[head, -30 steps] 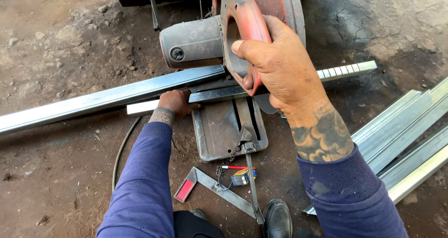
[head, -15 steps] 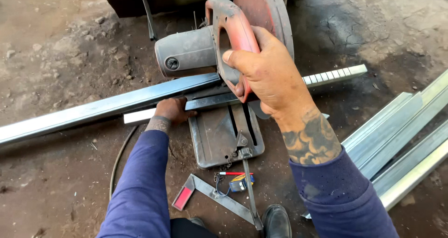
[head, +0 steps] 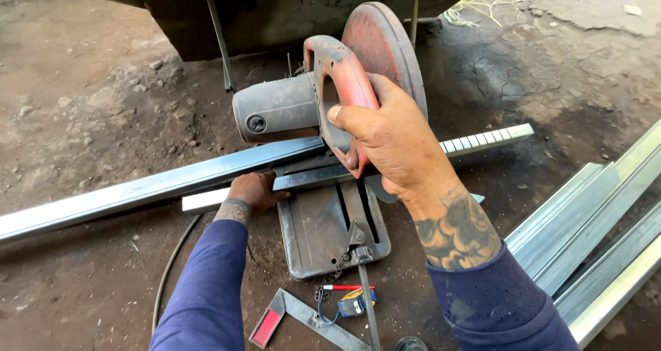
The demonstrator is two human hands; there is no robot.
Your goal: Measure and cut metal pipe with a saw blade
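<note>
Two bare hands at work, both in dark blue sleeves, over a chop saw on bare dirt ground [head: 76, 289]. Nearest: grey metal try square with a red end [head: 296, 318] flat on the dirt, just beside a small blue-and-yellow tape measure [head: 357, 301] and a thin red pencil [head: 344, 287]. Black cable [head: 169, 268] curving off near left. Near right: stack of shiny grey metal channel lengths [head: 592, 234] lying slanted, well apart from the saw. Further in, flat grey steel base plate of the chop saw [head: 323, 230], slotted, with a clamp screw at its near edge. Left hand [head: 255, 189] pressed down, fingers closed over a pale flat metal strip [head: 206, 201] at the left edge of the base, just near of a long grey square steel tube [head: 151, 187]. Tube laid across the saw base, running far out to the left; right end carrying on past the blade, marked with pale bands [head: 482, 141]. Right hand [head: 396, 141], tattooed wrist, wrapped tight round the worn red loop handle of the saw [head: 337, 75], saw head raised above the tube. Grey cylindrical motor housing [head: 275, 108] left of the handle, reddish round abrasive disc [head: 382, 44] behind it. Farthest: dark bulky object [head: 275, 6], kind unclear.
</note>
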